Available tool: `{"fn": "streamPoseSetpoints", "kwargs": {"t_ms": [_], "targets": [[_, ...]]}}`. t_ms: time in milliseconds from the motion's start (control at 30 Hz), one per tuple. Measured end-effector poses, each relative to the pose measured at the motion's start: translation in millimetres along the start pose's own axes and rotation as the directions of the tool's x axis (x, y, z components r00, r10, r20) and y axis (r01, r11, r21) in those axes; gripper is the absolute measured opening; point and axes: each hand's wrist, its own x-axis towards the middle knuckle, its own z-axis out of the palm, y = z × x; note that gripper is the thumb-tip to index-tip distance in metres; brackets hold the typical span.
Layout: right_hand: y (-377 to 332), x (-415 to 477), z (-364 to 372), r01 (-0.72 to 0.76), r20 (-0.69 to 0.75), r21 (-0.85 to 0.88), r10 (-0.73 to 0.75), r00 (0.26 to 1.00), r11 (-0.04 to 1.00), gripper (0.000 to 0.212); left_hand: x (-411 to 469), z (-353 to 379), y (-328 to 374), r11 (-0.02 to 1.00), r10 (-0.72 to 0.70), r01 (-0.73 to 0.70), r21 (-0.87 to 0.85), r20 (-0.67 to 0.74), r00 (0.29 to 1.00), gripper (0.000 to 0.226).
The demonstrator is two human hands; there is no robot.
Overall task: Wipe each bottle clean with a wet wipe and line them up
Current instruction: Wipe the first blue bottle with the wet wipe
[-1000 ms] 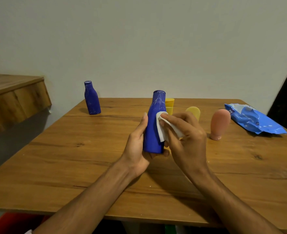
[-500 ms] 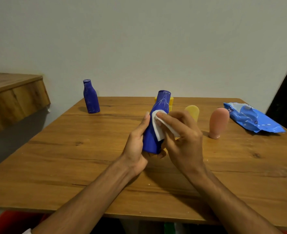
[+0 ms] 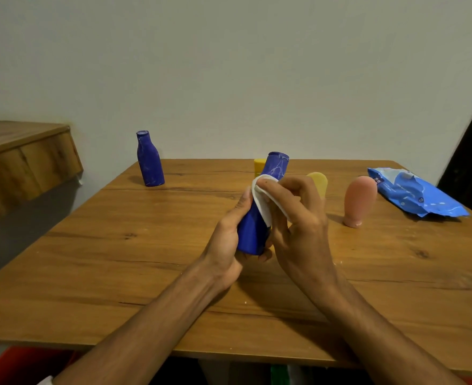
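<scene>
My left hand (image 3: 226, 237) grips a blue bottle (image 3: 273, 168) by its lower body, tilted with its neck leaning right and away from me, above the middle of the wooden table (image 3: 146, 259). My right hand (image 3: 298, 218) pinches a white wet wipe (image 3: 262, 207) against the bottle's side. A second blue bottle (image 3: 149, 159) stands upright at the far left of the table. A pale yellow bottle (image 3: 319, 182) and a pink bottle (image 3: 359, 201) stand cap-down to the right. A yellow bottle (image 3: 259, 164) shows partly behind the held one.
A blue wet-wipe pack (image 3: 415, 194) lies at the far right edge of the table. A wooden ledge (image 3: 21, 159) juts from the wall at the left. Something red (image 3: 12, 365) sits below the table's front left corner.
The held bottle has tilted further to the right. My right hand has slid the wipe up its side toward the neck.
</scene>
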Motion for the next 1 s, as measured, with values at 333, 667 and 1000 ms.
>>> {"fn": "streamPoseSetpoints", "kwargs": {"t_ms": [333, 667, 1000], "targets": [[-2.7, 0.9, -0.4, -0.041, -0.011, -0.079, 0.04, 0.999, 0.996, 0.032, 0.5, -0.2, -0.5, 0.987, 0.024, -0.024, 0.158, 0.002, 1.0, 0.041], [0.5, 2.0, -0.6, -0.101, -0.077, 0.054, 0.105, 0.992, 0.993, 0.036, 3.2, -4.3, -2.2, 0.989, 0.015, -0.019, 0.144, 0.032, 0.999, 0.045], [1.3, 1.7, -4.9, -0.125, -0.098, 0.186, 0.145, 0.985, 0.975, 0.038, 5.3, -7.6, -0.1, 0.982, -0.089, 0.123, -0.145, 0.222, 0.971, 0.058]]}}
